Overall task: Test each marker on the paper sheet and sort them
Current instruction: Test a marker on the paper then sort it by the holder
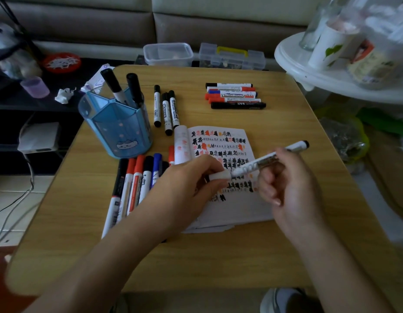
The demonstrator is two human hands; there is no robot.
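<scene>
One marker (263, 160) hangs just above the paper (236, 211) on the tabletop (196, 263). The left hand (191, 177) pinches its white cap (219, 176) and the right hand (290, 177) grips the barrel. Moving the cap straight along the barrel looks cleanest, with the tip kept off the sheet.
</scene>
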